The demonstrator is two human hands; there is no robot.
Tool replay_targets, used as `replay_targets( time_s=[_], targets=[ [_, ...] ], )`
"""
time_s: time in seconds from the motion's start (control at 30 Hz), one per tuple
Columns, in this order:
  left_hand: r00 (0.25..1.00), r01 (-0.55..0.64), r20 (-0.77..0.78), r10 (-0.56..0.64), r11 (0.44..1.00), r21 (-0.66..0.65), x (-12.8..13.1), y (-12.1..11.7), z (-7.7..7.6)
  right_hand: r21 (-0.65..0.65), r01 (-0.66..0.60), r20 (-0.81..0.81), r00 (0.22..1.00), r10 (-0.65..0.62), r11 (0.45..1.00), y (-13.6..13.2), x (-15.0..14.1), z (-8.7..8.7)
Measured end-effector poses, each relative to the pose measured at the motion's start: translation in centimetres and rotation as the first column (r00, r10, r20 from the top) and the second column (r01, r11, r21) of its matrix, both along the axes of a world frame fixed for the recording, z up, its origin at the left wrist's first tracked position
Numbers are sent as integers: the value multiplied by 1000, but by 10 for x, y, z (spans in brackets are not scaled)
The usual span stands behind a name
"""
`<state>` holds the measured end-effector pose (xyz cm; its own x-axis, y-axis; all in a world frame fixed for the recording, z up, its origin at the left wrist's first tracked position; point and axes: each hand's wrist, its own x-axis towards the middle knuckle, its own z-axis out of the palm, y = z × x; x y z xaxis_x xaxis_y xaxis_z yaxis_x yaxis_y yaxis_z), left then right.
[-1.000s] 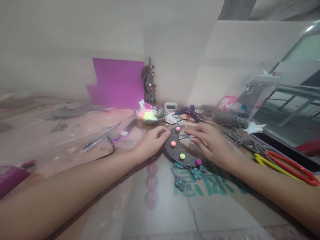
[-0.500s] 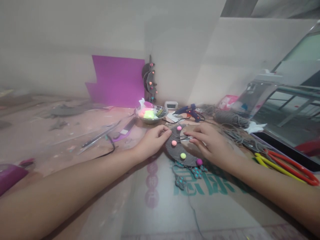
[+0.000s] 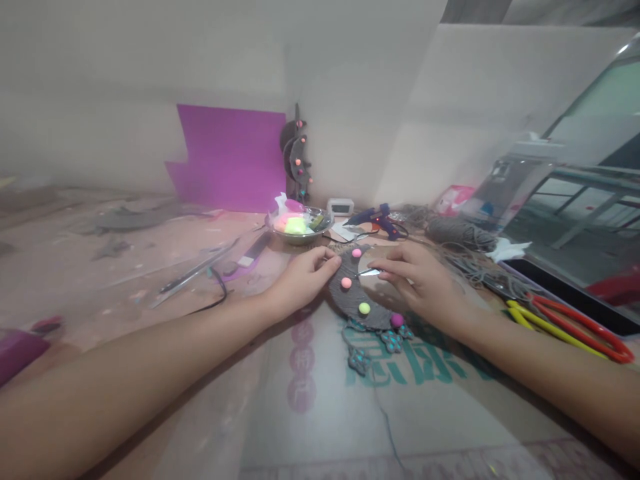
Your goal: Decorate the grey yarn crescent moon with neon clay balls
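A crescent moon wrapped in grey yarn [image 3: 354, 297] lies at the middle of the table, with pink, coral, yellow and purple balls along it. My left hand [image 3: 313, 270] pinches its upper left edge between thumb and fingers. From the inner curve side, my right hand [image 3: 417, 277] grips slim metal tweezers [image 3: 370, 272], their tips at the yarn between the pink ball [image 3: 357, 253] and the coral ball [image 3: 346, 283]. Below the crescent hang small grey flower shapes [image 3: 358, 361] with turquoise dots. Whether the tips hold anything is too small to tell.
Behind my hands stand a clear bowl [image 3: 300, 238] of bright clay, a small white clock [image 3: 341, 207] and a blue glue gun [image 3: 376, 220]. Red-and-yellow-handled scissors [image 3: 580, 327], grey yarn [image 3: 463, 235] and a phone [image 3: 570, 293] lie right. Purple card [image 3: 233, 160] leans on the wall.
The tweezers' tips have moved left onto the crescent's yarn, and their prongs, apart earlier, have come together. My left hand keeps its hold. The whole view has shifted slightly.
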<state>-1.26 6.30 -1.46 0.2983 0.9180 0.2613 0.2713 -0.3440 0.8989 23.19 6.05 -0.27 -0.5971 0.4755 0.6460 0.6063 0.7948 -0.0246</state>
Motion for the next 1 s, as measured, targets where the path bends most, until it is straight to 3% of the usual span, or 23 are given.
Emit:
replay_targets(
  time_s=[0.17, 0.4, 0.6, 0.8, 1.0],
  targets=[
    [1000, -1, 3, 1, 1000, 11, 0, 0, 0, -52, -5, -109, 994, -1, 999, -6, 0, 5],
    [1000, -9, 8, 9, 1000, 1, 0, 0, 1, -18, -1, -163, 987, -2, 1000, -15, 2, 9],
    [999, 7, 32, -7, 1000, 12, 1, 2, -2, -48, 37, -241, 969, -47, 998, -8, 1, 9],
    [998, 19, 62, -19, 1000, 2, 0, 4, -6, 14, 57, -187, 981, -54, 998, 8, 9, 0],
    [992, 43, 119, -34, 997, -70, 0, 8, -7, -37, 60, -184, 981, -66, 997, 9, 10, 1]
  ],
)
